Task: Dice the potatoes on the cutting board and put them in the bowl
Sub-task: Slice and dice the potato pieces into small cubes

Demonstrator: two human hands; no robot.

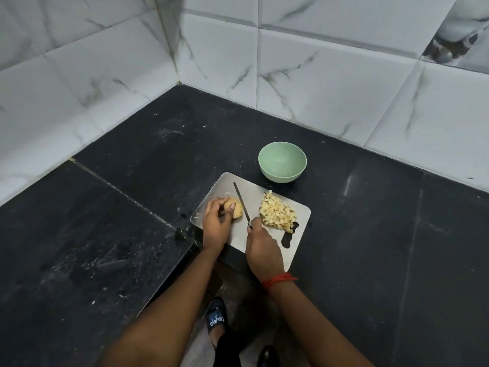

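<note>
Left hand: I've got it at centre frame, fingers curled over the potato, fingertips pinning it to the board.
Right hand: just right of the left and a little lower, fist wrapped round the knife handle; a red thread circles the wrist.
Knife: the blade runs up and to the left from the right hand, along the potato's right face. I can't tell from here whether the edge is in the potato or only against it.
Potato: a pale peeled piece on the left part of the cutting board, half hidden under the left hand.
Diced pile: a heap of pale cubes on the right part of the board, right of the blade and apart from it, its lower edge reaching the board's dark handle hole.
Cutting board: grey, rounded corners, lying at the counter's inner corner, centre frame.
Bowl: pale green, on the counter just above the board's upper right edge, not touching the pile.
Counter: black stone, scuffed and speckled, with white marbled tiles across the top of the frame.
Foot: in a dark sandal, bottom centre, between my two forearms.
</note>
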